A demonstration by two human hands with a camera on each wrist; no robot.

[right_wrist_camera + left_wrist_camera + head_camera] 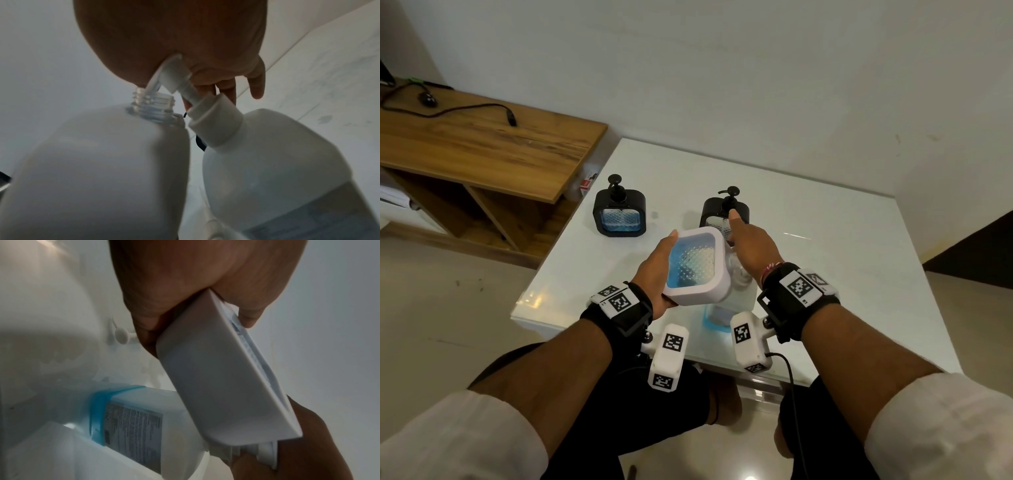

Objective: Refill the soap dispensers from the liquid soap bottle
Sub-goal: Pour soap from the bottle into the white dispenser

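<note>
In the middle of the head view the left hand (654, 270) grips the tilted white dispenser (697, 267) (blue soap inside). The right hand (751, 246) presses down the pump (170, 78) of the soap bottle (717, 317), its nozzle at the dispenser's open neck. 2 black dispensers (619, 214) stand above on the white table (825, 257).

Three soap dispensers (694, 267) (619, 213) (722, 212), one soap bottle (131, 415).
</note>
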